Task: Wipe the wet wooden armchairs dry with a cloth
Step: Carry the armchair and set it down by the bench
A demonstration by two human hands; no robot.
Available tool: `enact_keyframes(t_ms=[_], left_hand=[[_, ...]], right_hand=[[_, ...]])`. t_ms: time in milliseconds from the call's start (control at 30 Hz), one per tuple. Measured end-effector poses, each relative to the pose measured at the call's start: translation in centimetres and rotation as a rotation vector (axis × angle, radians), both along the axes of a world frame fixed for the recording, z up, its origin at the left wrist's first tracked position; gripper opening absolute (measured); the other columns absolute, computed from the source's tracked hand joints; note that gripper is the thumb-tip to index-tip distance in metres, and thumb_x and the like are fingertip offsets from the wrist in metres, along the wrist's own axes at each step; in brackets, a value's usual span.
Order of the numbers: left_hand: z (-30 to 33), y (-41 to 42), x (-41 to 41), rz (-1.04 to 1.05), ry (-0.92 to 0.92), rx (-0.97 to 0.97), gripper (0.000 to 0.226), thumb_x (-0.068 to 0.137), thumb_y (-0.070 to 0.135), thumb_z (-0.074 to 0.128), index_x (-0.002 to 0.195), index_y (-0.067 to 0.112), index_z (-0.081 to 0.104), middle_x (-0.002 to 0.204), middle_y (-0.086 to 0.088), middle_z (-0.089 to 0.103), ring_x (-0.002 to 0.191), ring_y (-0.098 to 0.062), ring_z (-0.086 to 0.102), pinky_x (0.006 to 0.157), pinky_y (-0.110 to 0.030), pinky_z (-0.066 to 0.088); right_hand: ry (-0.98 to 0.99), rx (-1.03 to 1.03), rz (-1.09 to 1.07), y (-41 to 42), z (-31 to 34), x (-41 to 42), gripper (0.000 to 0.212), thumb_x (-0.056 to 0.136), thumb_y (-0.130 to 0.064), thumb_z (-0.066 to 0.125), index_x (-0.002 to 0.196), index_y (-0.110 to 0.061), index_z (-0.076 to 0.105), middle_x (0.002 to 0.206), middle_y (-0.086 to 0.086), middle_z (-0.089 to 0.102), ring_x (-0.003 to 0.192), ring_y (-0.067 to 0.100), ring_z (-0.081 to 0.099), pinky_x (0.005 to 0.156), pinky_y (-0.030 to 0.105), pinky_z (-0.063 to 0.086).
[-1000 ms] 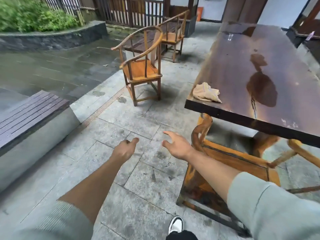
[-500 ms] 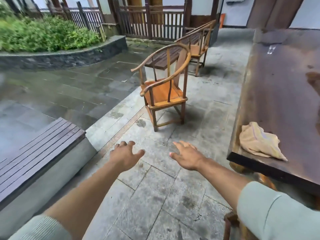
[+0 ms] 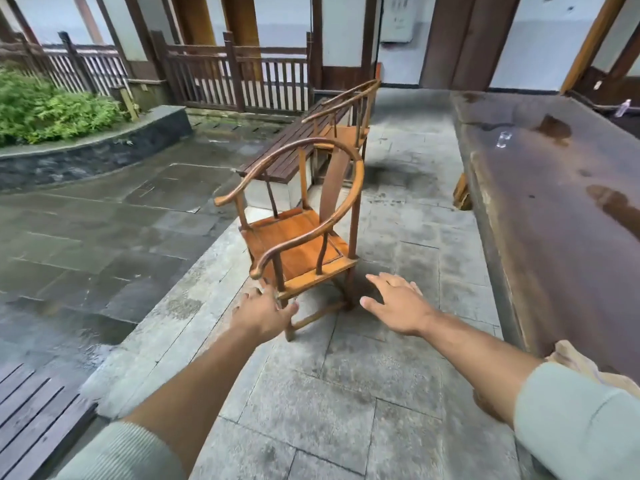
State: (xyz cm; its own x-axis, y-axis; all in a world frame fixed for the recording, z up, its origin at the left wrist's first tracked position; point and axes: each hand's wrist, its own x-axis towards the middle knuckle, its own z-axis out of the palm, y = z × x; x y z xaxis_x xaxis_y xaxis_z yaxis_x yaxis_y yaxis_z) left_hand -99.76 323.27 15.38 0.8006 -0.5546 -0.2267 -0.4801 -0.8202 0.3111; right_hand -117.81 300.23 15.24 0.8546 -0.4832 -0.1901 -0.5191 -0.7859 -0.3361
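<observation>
A wooden armchair (image 3: pixel 301 237) with a curved rail and an orange seat stands on the paving in the middle of the view. My left hand (image 3: pixel 265 315) is stretched out with fingers apart at the chair's near front leg, just below the seat corner. My right hand (image 3: pixel 398 304) is open, palm down, in front of the chair's right side and apart from it. A second armchair (image 3: pixel 349 116) stands farther back. The beige cloth (image 3: pixel 581 367) lies crumpled on the near edge of the table, partly hidden behind my right sleeve.
A long dark wooden table (image 3: pixel 554 220) with wet patches runs along the right, a small glass (image 3: pixel 504 139) on it. A slatted bench (image 3: pixel 287 157) stands behind the chair, another bench (image 3: pixel 31 407) at bottom left. Wet paving, a planter and a fence lie to the left and back.
The view has moved forward and the near armchair has come much closer. Both hands now reach its front. The cloth has slid to the lower right edge of the view.
</observation>
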Motion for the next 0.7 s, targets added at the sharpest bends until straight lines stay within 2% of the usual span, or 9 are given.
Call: enact_keyframes(t_ms=[100, 233, 400, 534, 700], left_hand=[[-1.0, -10.9, 6.3, -0.078, -0.005, 0.027, 0.077, 0.081, 0.075, 0.041, 0.134, 0.019, 0.044, 0.146, -0.015, 0.042, 0.134, -0.036, 0.037, 0.107, -0.052, 0.038], [-2.3, -24.2, 13.5, -0.086, 0.01, 0.089, 0.088, 0.079, 0.078, 0.04, 0.146, 0.022, 0.034, 0.154, -0.012, 0.034, 0.141, -0.036, 0.03, 0.112, -0.055, 0.031], [-1.9, -37.6, 21.2, -0.042, 0.024, 0.086, 0.084, 0.08, 0.078, 0.04, 0.141, 0.021, 0.039, 0.145, -0.014, 0.042, 0.135, -0.035, 0.035, 0.109, -0.053, 0.036], [-1.8, -47.2, 27.5, 0.007, 0.097, 0.036, 0.087, 0.081, 0.08, 0.035, 0.145, 0.022, 0.038, 0.151, -0.014, 0.039, 0.139, -0.036, 0.034, 0.111, -0.054, 0.034], [-3.8, -57.6, 37.5, 0.136, 0.159, -0.03, 0.085, 0.089, 0.073, 0.036, 0.144, 0.01, 0.038, 0.143, -0.02, 0.05, 0.13, -0.038, 0.046, 0.106, -0.049, 0.04]], right_hand=[[-0.029, 0.003, -0.069, -8.8, -1.4, 5.5, 0.07, 0.097, -0.064, 0.035, 0.158, -0.033, 0.021, 0.166, 0.004, 0.02, 0.153, 0.027, 0.013, 0.122, 0.05, 0.008], [-0.019, 0.037, -0.044, -20.1, -3.9, 14.0, 0.072, 0.096, -0.067, 0.034, 0.158, -0.035, 0.019, 0.167, 0.005, 0.014, 0.154, 0.03, 0.008, 0.122, 0.05, 0.004], [-0.054, 0.101, -0.022, -31.3, -3.0, 23.0, 0.07, 0.097, -0.064, 0.037, 0.158, -0.033, 0.021, 0.167, 0.006, 0.014, 0.154, 0.029, 0.008, 0.124, 0.049, 0.006], [-0.052, 0.11, 0.021, -40.4, -2.2, 30.2, 0.069, 0.098, -0.062, 0.036, 0.158, -0.032, 0.021, 0.168, 0.005, 0.014, 0.154, 0.028, 0.008, 0.124, 0.05, 0.008], [-0.069, 0.102, 0.143, -50.7, -2.6, 40.2, 0.068, 0.099, -0.058, 0.04, 0.158, -0.028, 0.023, 0.167, 0.005, 0.013, 0.154, 0.026, 0.008, 0.124, 0.048, 0.009]])
